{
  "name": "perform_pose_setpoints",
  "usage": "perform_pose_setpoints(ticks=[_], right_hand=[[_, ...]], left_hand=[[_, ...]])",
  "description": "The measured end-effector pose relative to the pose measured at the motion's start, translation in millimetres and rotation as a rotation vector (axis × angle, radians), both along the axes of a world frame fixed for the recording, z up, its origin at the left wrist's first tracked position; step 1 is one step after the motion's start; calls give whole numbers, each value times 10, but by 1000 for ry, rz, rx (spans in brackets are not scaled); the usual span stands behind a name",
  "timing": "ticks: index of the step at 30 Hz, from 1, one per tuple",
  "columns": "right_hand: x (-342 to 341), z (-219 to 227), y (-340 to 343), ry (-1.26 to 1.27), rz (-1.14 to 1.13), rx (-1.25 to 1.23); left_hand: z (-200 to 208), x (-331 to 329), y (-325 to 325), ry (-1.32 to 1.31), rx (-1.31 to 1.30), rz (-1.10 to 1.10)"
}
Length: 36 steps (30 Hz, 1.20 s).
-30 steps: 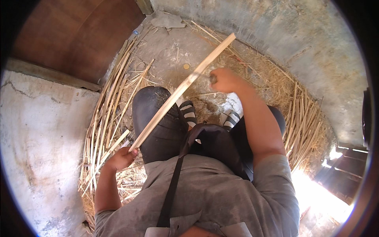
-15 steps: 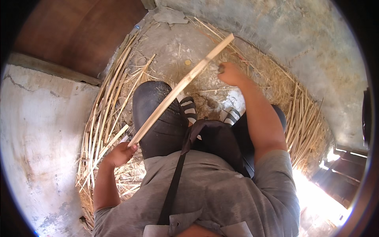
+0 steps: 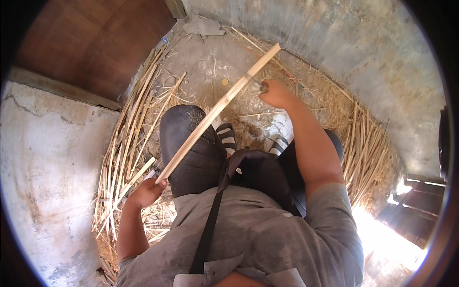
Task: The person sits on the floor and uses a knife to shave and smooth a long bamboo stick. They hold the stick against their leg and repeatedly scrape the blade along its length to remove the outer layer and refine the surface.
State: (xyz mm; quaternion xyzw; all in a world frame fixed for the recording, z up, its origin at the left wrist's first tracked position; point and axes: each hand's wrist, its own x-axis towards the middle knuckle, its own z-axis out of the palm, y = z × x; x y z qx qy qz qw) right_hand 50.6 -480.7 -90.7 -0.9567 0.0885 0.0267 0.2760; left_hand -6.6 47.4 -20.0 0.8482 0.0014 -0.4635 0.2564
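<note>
A long pale bamboo strip [image 3: 206, 122] slants across my left knee, from lower left to upper right. Its lower end is gripped in my left hand [image 3: 146, 192], thumb along the strip and fingers closed. My right hand [image 3: 278, 93] is closed around the handle of a knife [image 3: 255, 80], mostly hidden in the fist. The thin dark blade reaches left and lies across the strip near its far end; whether it cuts into the bamboo I cannot tell.
Long split strips [image 3: 125, 129] lie along the left wall, with a shorter pale piece [image 3: 143, 171] beside my left hand. More strips [image 3: 367, 155] are heaped at the right. Fibrous shavings [image 3: 330, 103] line the right wall. A striped sandal [image 3: 226, 136] shows between my knees.
My right hand has moved slightly left, bringing the knife blade across the strip. The left hand and the strip's near end have dropped a little lower in the view.
</note>
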Motion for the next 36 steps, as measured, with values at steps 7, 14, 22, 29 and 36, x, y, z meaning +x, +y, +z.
perform_pose_setpoints(ticks=[7,14,22,29,36], right_hand=[[-147,433,680,155,245,18],[23,52,175,83,76,48],[-138,405,614,235,238,82],[-29,225,345,43,174,50],[-153,533,517,112,160,-29]], left_hand=[[116,-20,-103,49,-3,38],[113,-37,-96,-8,11,45],[77,-47,-45,36,21,46],[61,-186,-151,-267,31,-61],[133,-232,-187,-338,-4,-80]])
